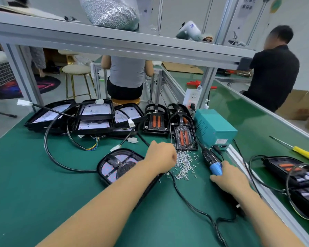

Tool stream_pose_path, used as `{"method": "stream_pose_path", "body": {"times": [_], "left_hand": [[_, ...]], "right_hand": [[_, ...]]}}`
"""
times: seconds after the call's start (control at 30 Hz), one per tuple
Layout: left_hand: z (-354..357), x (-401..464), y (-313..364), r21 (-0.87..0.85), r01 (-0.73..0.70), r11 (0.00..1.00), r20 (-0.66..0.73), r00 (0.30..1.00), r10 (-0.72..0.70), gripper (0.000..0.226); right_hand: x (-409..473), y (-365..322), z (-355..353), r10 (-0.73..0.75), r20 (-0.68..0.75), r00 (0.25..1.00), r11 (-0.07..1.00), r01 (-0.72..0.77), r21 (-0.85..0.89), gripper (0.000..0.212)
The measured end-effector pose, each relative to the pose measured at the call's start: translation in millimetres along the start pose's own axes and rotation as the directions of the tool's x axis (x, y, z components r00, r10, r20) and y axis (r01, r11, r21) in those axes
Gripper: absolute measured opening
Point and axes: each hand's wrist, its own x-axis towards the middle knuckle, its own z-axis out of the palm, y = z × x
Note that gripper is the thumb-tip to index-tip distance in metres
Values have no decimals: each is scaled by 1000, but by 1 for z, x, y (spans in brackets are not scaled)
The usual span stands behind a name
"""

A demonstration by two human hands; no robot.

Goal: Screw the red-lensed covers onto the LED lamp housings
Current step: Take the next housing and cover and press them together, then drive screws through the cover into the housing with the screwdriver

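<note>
The right hand (228, 177) lies knuckles up on the green tabletop (34, 184), its grip wrapped round the blue collar of the electric screwdriver (212, 162); the tool's black body slants up and away from the fingers toward the teal power box (214, 129), and its cable runs back across the mat past the forearm. The left hand (161, 157) reaches in from the lower left with the forearm stretched long over the nearest LED lamp housing (114, 164). Its fingers are curled under at the edge of the loose screws (184, 165), knuckles toward me; whether anything is pinched inside that grip I cannot tell, since the fingertips are hidden.

The housing under the left forearm lies flat just left of the screw pile, with a dark cover seated on its pale LED board. Beyond the screws, two red-lensed covers (183, 138) and (156, 122) lie lens up beside the power box. Further left sits a heap of open housings (95, 116) with white-plugged cables trailing out. On the far right of the tabletop lie finished lamps (289, 168) and a yellow-handled screwdriver (303, 154). Overhead, a shelf (114, 40) carries a clear bag of screws (111, 13).
</note>
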Motion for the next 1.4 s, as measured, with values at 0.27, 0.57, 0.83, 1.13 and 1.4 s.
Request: {"method": "stream_pose_path", "body": {"times": [0.27,0.57,0.83,1.13,1.4], "left_hand": [[31,15,12,297,82,951,76,991,-110,25],[32,8,14,280,15,960,44,999,-29,32],[8,-15,-3,-489,42,871,-258,947,-191,14],[-10,-63,-38,-928,-51,370,-222,872,-436,20],[-16,-93,-45,-999,-36,-7,-28,862,-506,13]], "right_hand": [[6,8,0,20,7,1000,971,-21,239,46],[9,0,-12,8,-73,997,837,33,547,23],[1,-38,-42,-132,54,990,446,10,895,21],[-13,-68,-52,-357,49,933,194,22,981,28],[-32,-93,-73,-333,-152,931,-415,1,910,20]]}}
